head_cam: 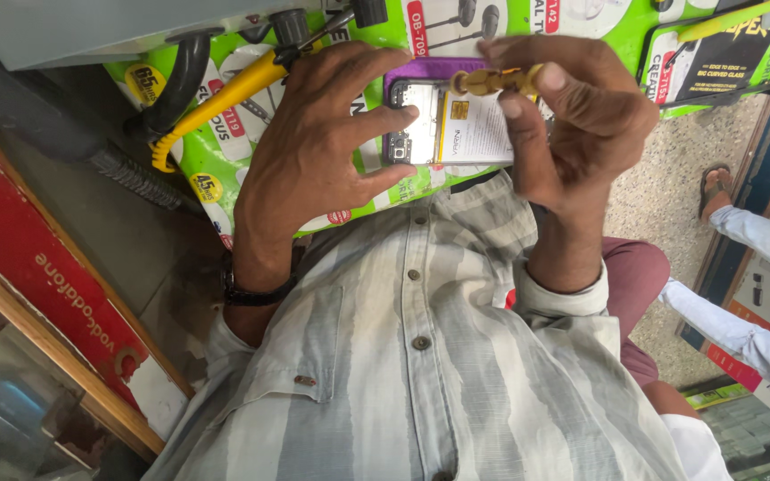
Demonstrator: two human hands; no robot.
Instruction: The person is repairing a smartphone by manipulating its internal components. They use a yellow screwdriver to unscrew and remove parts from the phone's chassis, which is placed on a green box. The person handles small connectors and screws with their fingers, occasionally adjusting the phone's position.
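Nearest the camera is a grey-and-white striped shirt with four round buttons down its front. Beyond it the left hand, a dark watch strap on its wrist, spreads its fingers over the left end of an opened phone, pressing it down rather than closing around it. The phone lies flat just beyond the fingertips of both hands, its back off: a white rectangular battery with a small yellow square label shows, inside a purple case rim.

The right hand is closed on a small screwdriver with a ridged brass-coloured handle, pinched between thumb and fingertips and lying level above the phone's upper edge.

Under the phone and past the fingers lies a glossy green printed mat with round yellow badges and red labels. Left of the left hand's fingers runs one yellow-handled tool, beside a black ribbed hose. Farther left stands a long red sign board in a wooden frame. Beyond the right hand's fingers sits one black-and-green flat package.
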